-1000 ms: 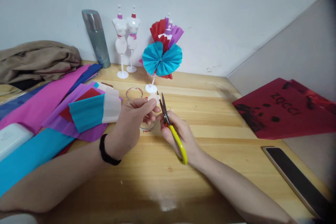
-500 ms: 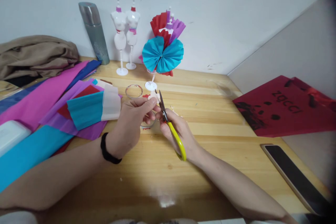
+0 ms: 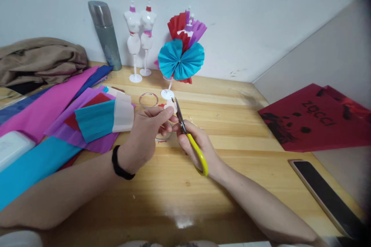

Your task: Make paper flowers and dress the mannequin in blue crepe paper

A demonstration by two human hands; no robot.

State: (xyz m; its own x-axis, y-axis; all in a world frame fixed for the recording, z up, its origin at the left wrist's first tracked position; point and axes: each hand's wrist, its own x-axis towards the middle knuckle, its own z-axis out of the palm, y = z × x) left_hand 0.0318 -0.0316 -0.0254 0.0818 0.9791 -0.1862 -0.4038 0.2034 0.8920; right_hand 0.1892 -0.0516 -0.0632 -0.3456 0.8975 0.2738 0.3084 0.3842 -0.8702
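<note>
My left hand (image 3: 147, 129) pinches a small piece of pale paper (image 3: 170, 105) between thumb and fingers. Yellow-handled scissors (image 3: 194, 147) are gripped in my right hand (image 3: 199, 139), their blades slightly apart and pointing away from me, right beside the paper. Whether the blades touch its edge I cannot tell. Behind my hands stands a small white mannequin (image 3: 167, 93) dressed in pleated blue, red and purple paper. One clear tape ring (image 3: 148, 100) lies beyond my left fingers; another tape ring (image 3: 164, 138) is partly hidden beneath them.
Coloured paper sheets (image 3: 95, 121) are heaped on the left, near a brown cloth (image 3: 43, 61). A grey-green flask (image 3: 107, 38) and two bare mannequins (image 3: 134, 44) stand by the wall. On the right are a red bag (image 3: 313, 123) and a phone (image 3: 321, 193).
The scissors have shifted very slightly to the right, with their blades still apart. My left hand keeps its pinch on the pale paper, and the whole view has shifted a little.
</note>
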